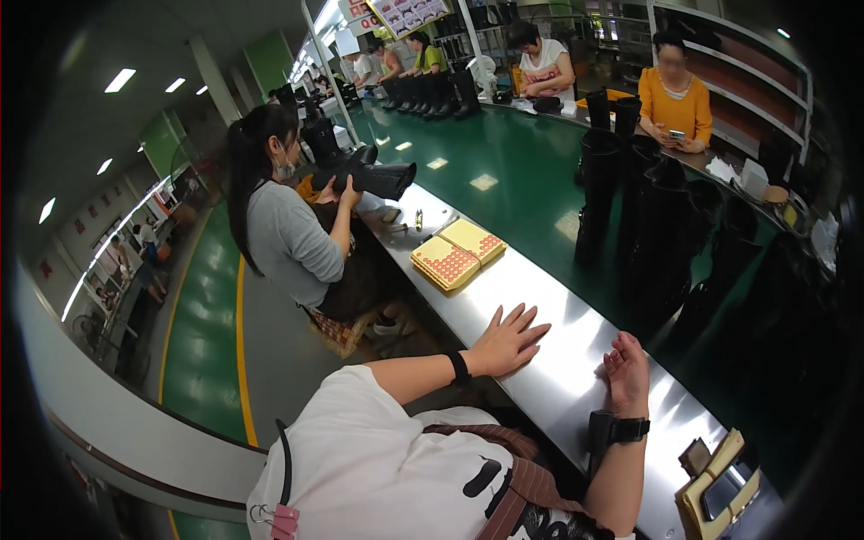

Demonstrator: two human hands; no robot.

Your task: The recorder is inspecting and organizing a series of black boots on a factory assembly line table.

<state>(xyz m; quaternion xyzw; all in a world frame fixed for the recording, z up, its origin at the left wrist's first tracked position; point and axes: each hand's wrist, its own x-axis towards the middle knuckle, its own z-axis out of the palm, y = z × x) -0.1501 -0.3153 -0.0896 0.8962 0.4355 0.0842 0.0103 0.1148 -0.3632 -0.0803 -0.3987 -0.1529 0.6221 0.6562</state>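
Along the metal tabletop [576, 310], lays left hand [507, 345] spread open and right hand [628, 375] half-open, gripping nothing; leaves banded yellow stack [458, 253] untouched beyond left hand; shows no handling underway, nor anything done or remaining

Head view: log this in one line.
left hand: spread on metal ledge; right hand: half-curled on ledge; yellow bundle: beyond left hand, untouched

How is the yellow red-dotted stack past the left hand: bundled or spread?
Bundled: the yellow red-dotted stack lies piled together, a thin dark band across its middle. The left hand is apart from it.
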